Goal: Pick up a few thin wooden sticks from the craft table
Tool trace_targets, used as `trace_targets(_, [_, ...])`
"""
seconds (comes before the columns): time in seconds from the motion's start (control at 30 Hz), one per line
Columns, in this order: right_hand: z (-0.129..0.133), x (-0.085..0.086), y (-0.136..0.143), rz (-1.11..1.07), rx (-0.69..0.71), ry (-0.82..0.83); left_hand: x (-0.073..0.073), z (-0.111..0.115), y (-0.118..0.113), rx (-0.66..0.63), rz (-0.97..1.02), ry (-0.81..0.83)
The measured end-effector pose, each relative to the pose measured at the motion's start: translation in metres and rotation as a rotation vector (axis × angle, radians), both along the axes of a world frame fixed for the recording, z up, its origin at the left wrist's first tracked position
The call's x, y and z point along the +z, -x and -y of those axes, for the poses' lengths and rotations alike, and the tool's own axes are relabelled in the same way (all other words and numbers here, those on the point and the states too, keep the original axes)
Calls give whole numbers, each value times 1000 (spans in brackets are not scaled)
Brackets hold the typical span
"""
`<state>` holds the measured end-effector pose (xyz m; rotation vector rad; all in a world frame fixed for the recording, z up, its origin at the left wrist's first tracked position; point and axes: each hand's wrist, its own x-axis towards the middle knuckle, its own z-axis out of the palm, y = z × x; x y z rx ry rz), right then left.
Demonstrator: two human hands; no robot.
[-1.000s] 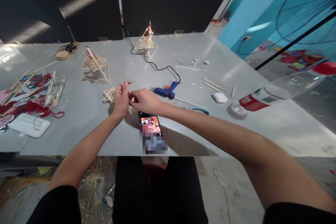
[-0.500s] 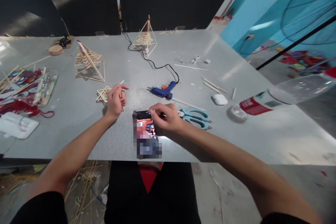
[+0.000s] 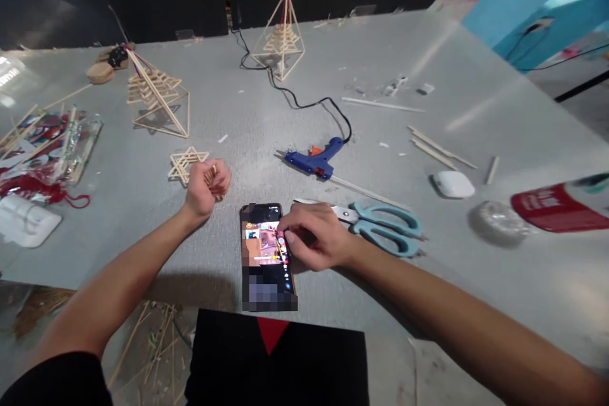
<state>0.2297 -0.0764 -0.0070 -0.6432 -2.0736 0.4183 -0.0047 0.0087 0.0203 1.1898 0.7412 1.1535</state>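
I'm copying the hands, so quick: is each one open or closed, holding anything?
Left hand: closed, seemingly around thin, pale wooden sticks.
Right hand: partly open, holding nothing visible, at the edge of a black rectangular phone with a lit screen.

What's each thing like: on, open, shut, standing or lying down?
Left hand, curled
Right hand, fingers bent
Phone, lying flat, screen lit
Scissors, lying flat, blades partly hidden
Glue gun, lying on its side, can't tell if hot
White case, looks shut
Star, lying flat, partly hidden
Far pyramid, standing, tip up
Near pyramid, standing, tip up
Bottle, looks upright, top out of view
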Motion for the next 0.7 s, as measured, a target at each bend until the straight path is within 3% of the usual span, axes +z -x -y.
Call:
trace_targets(0.27, [1, 1, -2, 41, -4, 7, 1, 3, -2, 91, -37, -62])
trace_targets(0.47, [1, 0, -2, 52, -18, 4, -1, 2, -1, 54, -27, -66])
trace_targets(0.7, [0, 1, -2, 109, 67, 71, -1, 1, 0, -2, -5, -35])
